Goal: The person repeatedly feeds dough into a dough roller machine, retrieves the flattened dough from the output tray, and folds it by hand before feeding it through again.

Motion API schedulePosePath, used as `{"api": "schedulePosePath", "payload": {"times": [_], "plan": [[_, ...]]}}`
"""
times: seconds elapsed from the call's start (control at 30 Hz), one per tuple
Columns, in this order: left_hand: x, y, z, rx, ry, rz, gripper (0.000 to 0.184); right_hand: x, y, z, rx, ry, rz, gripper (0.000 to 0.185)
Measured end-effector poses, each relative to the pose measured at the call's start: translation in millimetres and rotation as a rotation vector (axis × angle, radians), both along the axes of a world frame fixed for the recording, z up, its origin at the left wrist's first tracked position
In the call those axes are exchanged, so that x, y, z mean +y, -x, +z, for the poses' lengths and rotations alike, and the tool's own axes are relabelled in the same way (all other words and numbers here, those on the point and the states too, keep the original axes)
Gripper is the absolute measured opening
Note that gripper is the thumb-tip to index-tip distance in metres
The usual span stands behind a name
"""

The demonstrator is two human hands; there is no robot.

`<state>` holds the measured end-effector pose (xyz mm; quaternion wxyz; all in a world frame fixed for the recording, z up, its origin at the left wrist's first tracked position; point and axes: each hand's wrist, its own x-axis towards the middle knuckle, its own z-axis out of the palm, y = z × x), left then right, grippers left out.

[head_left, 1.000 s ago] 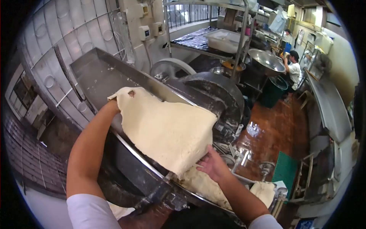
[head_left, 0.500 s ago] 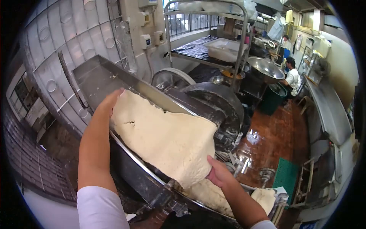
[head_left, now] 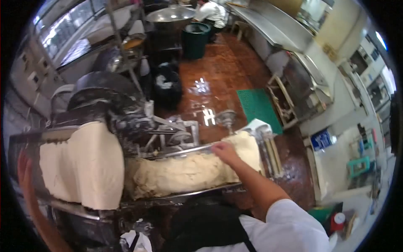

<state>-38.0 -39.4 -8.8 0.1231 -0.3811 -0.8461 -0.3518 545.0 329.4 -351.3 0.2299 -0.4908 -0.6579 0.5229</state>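
Observation:
A thick pale dough sheet (head_left: 98, 164) lies folded over itself on the metal tray (head_left: 21, 140) at the left. My left hand (head_left: 24, 168) is at the tray's far left, open with fingers stretched out, apart from the sheet's edge. My right hand (head_left: 226, 152) is over the right part of the metal trough, its fingers curled, with nothing visible in them. Beneath it and to its left is a long rough dough mass (head_left: 180, 173). A smoother dough flap (head_left: 247, 149) lies just right of that hand, over the trough's end.
Dark round machinery (head_left: 105, 94) stands behind the tray. Beyond are a green bin (head_left: 195, 42), a large metal bowl (head_left: 170, 14) and a person in a white top (head_left: 213, 12). A green mat (head_left: 258, 105) lies on the wet-looking red floor (head_left: 218, 67).
Both hands have let go of the dough sheet, which now lies folded on the tray. My right hand has moved right over the trough. The camera view has swung right.

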Motion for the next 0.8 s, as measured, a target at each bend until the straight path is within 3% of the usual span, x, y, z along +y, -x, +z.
{"api": "schedulePosePath", "payload": {"times": [0.03,0.1,0.23,0.27,0.3,0.33,0.4,0.47,0.57,0.67,0.7,0.73,0.77,0.8], "plan": [[-5.6,-23.2,8.6,-0.104,-0.081,-0.111,0.058,4.4,-39.5,8.2,-0.148,-0.176,-0.096,0.031],[-26.9,-79.7,9.2,-0.292,-0.117,-0.292,0.063,8.3,-105.3,-0.9,-0.474,-0.280,-0.387,0.031],[-40.4,-194.1,6.8,-0.834,0.123,-1.031,0.072,16.2,-201.6,-66.8,-0.558,-0.185,-0.633,0.057],[-29.5,-211.1,0.9,-1.001,0.227,-1.212,0.075,13.5,-200.7,-58.5,-0.589,-0.057,-0.659,0.063],[20.1,-326.5,1.0,-0.556,-0.168,-0.861,0.076,15.2,-201.3,-62.8,-0.564,0.053,-0.618,0.061],[45.0,-308.4,1.8,-0.761,0.125,-1.186,0.079,16.6,-201.8,-65.5,-0.539,0.162,-0.579,0.059],[64.5,-368.9,-22.2,-1.193,-0.045,-0.933,0.068,21.4,-204.0,-71.2,-0.498,0.276,-0.543,0.055],[88.6,-382.3,-44.0,-1.476,0.139,-1.020,0.064,26.4,-206.8,-81.0,-0.470,0.296,-0.559,0.050],[94.4,-400.4,-84.8,-1.532,0.387,-0.995,0.073,25.2,-186.5,-48.2,-0.193,0.351,-0.548,0.033],[117.9,-423.0,-121.5,-1.646,0.302,-0.841,0.062,32.1,-170.8,-47.9,-0.108,0.206,-0.313,0.025],[126.5,-427.4,-142.1,-1.653,0.309,-0.803,0.062,26.4,-147.7,-3.7,-0.170,0.287,-0.263,0.026],[136.1,-432.4,-163.9,-1.663,0.316,-0.770,0.062,25.2,-139.2,-7.6,-0.149,0.289,-0.234,0.029],[145.5,-437.5,-187.7,-1.631,0.313,-0.729,0.063,10.2,-112.3,45.4,0.071,0.386,-0.222,0.028],[155.7,-442.5,-214.1,-1.598,0.312,-0.691,0.065,3.8,-96.8,62.0,0.122,0.404,-0.180,0.029]]}}
